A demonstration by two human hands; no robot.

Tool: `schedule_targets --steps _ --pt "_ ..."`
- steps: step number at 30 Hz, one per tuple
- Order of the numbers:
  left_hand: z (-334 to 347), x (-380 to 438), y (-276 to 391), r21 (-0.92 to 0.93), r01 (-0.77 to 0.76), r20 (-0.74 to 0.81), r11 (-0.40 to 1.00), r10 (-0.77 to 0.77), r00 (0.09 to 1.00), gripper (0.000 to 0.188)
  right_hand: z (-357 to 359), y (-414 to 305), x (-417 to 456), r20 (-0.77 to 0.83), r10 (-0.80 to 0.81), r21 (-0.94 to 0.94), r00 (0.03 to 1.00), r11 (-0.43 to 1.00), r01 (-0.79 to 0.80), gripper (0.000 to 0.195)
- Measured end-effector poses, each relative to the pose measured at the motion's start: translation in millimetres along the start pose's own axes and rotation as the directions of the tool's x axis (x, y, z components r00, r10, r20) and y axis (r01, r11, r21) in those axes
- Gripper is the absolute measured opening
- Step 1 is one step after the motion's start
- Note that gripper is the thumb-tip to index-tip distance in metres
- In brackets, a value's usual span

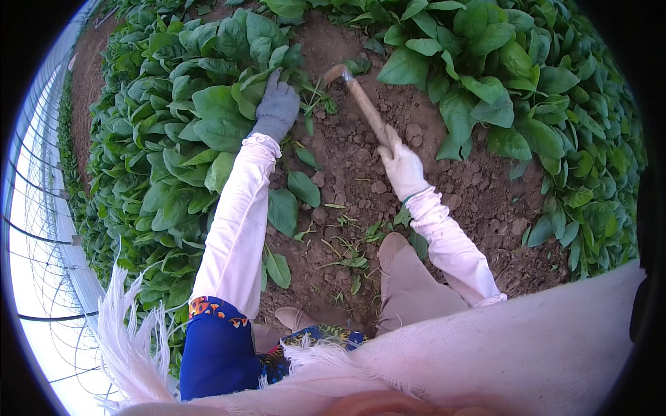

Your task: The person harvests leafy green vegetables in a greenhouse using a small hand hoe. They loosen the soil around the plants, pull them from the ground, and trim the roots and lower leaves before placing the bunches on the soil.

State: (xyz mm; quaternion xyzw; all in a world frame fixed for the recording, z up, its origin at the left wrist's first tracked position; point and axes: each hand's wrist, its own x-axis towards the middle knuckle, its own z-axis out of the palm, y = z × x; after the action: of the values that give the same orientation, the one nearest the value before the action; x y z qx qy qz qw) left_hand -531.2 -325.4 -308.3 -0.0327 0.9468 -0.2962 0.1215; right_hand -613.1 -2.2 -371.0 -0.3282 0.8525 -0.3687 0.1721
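Note:
My left hand [278, 106], in a grey glove, reaches into the edge of a dense bed of leafy green plants [221, 112], which look like spinach. Leaves cover part of its fingers, and whether they grip a stem is not clear. In a pale glove, my right hand [403, 166] is closed around the wooden handle of a short hand hoe or sickle [367, 104]. The tool's brownish, curved head [335, 74] is just right of my left hand, over the soil beside some thin stems [315, 96].
Cloddy brown soil [348, 161] runs between the left plants and another leafy bed [499, 78] at right. Cut or loose leaves [354, 260] lie near my shoes [391, 249]. A fringed pale scarf [468, 353] hangs across the lower view. Curved greenhouse framing [36, 234] stands at far left.

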Motion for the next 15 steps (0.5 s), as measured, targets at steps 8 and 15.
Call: schedule_targets --steps 8,15 --pt "-8.8 0.9 25.3 -0.208 -0.346 -0.307 0.915 0.275 0.911 0.06 -8.1 -2.7 -2.7 0.025 0.255 0.127 0.967 0.958 -0.256 0.059" --pt "3.3 41.1 27.9 -0.254 0.195 0.442 0.947 -0.066 0.895 0.051 0.1 2.1 10.0 -0.058 0.11 0.029 0.992 0.994 -0.108 0.059"
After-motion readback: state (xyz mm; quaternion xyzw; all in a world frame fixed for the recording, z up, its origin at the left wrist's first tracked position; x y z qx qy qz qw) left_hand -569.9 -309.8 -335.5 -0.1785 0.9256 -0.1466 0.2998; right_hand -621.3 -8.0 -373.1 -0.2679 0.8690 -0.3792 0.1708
